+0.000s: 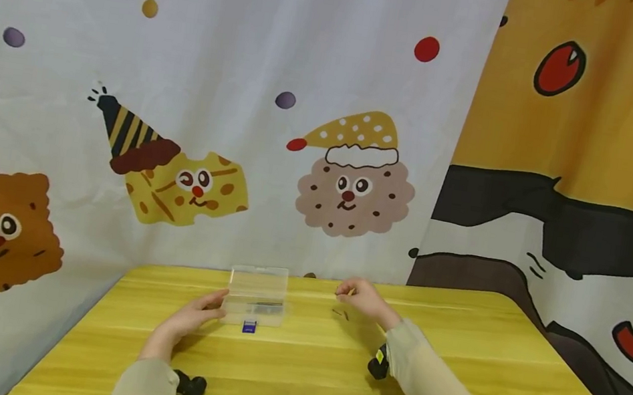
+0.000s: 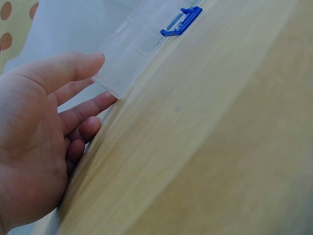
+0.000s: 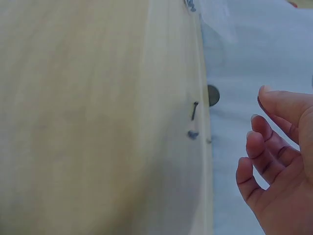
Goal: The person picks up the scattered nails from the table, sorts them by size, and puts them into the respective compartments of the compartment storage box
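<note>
A clear plastic box (image 1: 235, 309) stands on the table with its lid (image 1: 259, 281) raised at the back. Small dark screws (image 1: 267, 307) lie inside it, and a blue latch (image 1: 249, 326) hangs at its front. My left hand (image 1: 193, 316) holds the box's left corner, thumb on the near side and fingers behind. Over the table to the right of the box, my right hand (image 1: 364, 300) pinches a small dark screw, mostly hidden, between thumb and index fingertips. Below that hand lie two loose screws, one long and thin (image 3: 194, 110), the other (image 3: 192, 134) seen nearly end-on.
The wooden table (image 1: 290, 383) ends just behind the box and the right hand. A printed curtain (image 1: 223, 42) hangs right behind its back edge. Black wrist devices (image 1: 191, 387) sit at both sleeves, close over the tabletop.
</note>
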Demonstrator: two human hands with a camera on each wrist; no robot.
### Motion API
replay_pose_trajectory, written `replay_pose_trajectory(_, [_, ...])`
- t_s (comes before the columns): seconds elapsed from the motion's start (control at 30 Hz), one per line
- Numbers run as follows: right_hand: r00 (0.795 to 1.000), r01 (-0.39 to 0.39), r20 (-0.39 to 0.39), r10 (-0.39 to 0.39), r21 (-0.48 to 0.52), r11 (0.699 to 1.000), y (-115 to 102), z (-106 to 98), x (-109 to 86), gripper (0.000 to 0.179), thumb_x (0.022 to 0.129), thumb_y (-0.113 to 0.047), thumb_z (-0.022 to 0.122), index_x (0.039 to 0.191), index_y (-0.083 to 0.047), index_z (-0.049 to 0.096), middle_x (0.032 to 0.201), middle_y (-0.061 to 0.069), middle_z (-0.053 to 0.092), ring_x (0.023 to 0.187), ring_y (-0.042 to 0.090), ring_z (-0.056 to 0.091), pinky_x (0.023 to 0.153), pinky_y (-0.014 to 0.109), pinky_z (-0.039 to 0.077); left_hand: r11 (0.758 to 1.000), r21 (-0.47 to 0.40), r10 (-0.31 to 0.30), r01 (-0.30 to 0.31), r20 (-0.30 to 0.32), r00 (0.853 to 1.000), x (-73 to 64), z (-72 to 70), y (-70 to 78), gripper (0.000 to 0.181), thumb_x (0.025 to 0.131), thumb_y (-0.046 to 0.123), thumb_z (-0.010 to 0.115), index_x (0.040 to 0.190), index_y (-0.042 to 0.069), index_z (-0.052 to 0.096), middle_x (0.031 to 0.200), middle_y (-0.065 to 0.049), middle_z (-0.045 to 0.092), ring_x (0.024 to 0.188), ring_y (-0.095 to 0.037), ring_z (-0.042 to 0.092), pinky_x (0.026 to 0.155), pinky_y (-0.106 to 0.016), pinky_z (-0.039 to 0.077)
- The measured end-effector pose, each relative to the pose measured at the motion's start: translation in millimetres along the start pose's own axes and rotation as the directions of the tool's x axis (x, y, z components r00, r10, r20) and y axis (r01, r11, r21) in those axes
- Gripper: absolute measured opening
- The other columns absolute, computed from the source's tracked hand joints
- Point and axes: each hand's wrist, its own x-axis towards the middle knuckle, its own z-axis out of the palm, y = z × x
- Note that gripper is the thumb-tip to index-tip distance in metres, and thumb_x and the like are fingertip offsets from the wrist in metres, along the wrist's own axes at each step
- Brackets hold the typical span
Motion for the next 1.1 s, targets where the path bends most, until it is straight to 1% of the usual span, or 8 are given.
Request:
replay_pose_trajectory(0.17, [0.997, -0.076, -0.015, 0.077, 0.054, 0.996, 9.0, 1.3, -11.6, 0.012, 0.09, -0.004, 0.065, 0.096, 0.005, 0.069, 0.085, 0.002, 0.063, 0.073, 0.014, 0.051, 0.065, 0.029, 0.045, 1.0, -0.004, -0.002, 0.002, 0.005, 1.0, -3.8, -1.1, 0.2, 0.063, 0.096, 0.022, 0.061, 0.151, 0.007, 0.034, 0.149, -0.027, 0.033, 0.138, -0.044, 0.029, 0.107, -0.059, 0.027])
replay_pose_trajectory(0.27, [0.993, -0.113, -0.009, 0.114, 0.07, 0.991, 12.8, 1.7, -17.6, 0.012, 0.09, -0.003, 0.064, 0.097, 0.005, 0.069, 0.085, 0.003, 0.063, 0.073, 0.015, 0.049, 0.066, 0.03, 0.043, 1.0, -0.009, 0.001, -0.001, -0.001, 1.0, -3.1, -1.9, -1.3, 0.063, 0.096, 0.022, 0.062, 0.151, 0.008, 0.035, 0.149, -0.028, 0.034, 0.137, -0.044, 0.029, 0.107, -0.059, 0.027])
replay_pose_trajectory(0.37, [0.989, -0.147, 0.007, 0.147, 0.089, 0.985, 17.4, 3.1, -21.6, 0.012, 0.088, -0.003, 0.067, 0.097, 0.005, 0.069, 0.083, 0.004, 0.063, 0.071, 0.015, 0.048, 0.064, 0.029, 0.042, 1.0, -0.01, 0.006, -0.006, -0.012, 1.0, -0.9, -2.5, -3.3, 0.062, 0.096, 0.022, 0.062, 0.15, 0.009, 0.036, 0.149, -0.027, 0.035, 0.137, -0.043, 0.031, 0.108, -0.059, 0.027])
replay_pose_trajectory(0.5, [0.984, -0.178, 0.016, 0.178, 0.105, 0.978, 21.6, 5.8, -24.6, 0.015, 0.084, -0.005, 0.073, 0.097, 0.004, 0.07, 0.082, 0.004, 0.062, 0.07, 0.014, 0.046, 0.063, 0.029, 0.042, 1.0, 0.002, 0.017, -0.017, -0.012, 1.0, -0.6, -2.8, -3.4, 0.062, 0.095, 0.021, 0.063, 0.15, 0.008, 0.037, 0.148, -0.028, 0.036, 0.136, -0.044, 0.031, 0.107, -0.059, 0.027])
replay_pose_trajectory(0.67, [0.98, -0.201, 0.005, 0.201, 0.075, 0.977, 22.0, 7.0, -25.1, 0.019, 0.081, -0.006, 0.076, 0.096, 0.003, 0.07, 0.085, 0.003, 0.064, 0.075, 0.015, 0.051, 0.069, 0.031, 0.045, 1.0, 0.009, 0.022, -0.022, -0.009, 1.0, -1.7, -2.1, -0.7, 0.062, 0.095, 0.02, 0.062, 0.15, 0.006, 0.036, 0.147, -0.029, 0.036, 0.136, -0.044, 0.032, 0.107, -0.059, 0.028])
replay_pose_trajectory(0.9, [0.963, -0.266, -0.025, 0.267, 0.025, 0.964, 21.5, 9.9, -23.8, 0.018, 0.078, -0.01, 0.081, 0.093, -0.003, 0.072, 0.084, 0.001, 0.064, 0.074, 0.015, 0.054, 0.069, 0.032, 0.047, 1.0, 0.013, 0.015, -0.014, -0.012, 1.0, -0.9, -1.0, 0.1, 0.062, 0.095, 0.021, 0.062, 0.15, 0.008, 0.036, 0.147, -0.029, 0.036, 0.136, -0.044, 0.032, 0.107, -0.06, 0.027])
replay_pose_trajectory(1.1, [0.959, -0.281, -0.052, 0.279, -0.027, 0.959, 21.6, 10.0, -25.4, 0.018, 0.077, -0.011, 0.081, 0.091, -0.003, 0.072, 0.085, 0.001, 0.066, 0.076, 0.015, 0.057, 0.072, 0.035, 0.05, 1.0, 0.01, 0.01, -0.009, -0.015, 1.0, -1.0, 0.5, 0.1, 0.062, 0.095, 0.023, 0.063, 0.15, 0.008, 0.037, 0.147, -0.028, 0.036, 0.136, -0.044, 0.032, 0.107, -0.059, 0.027])
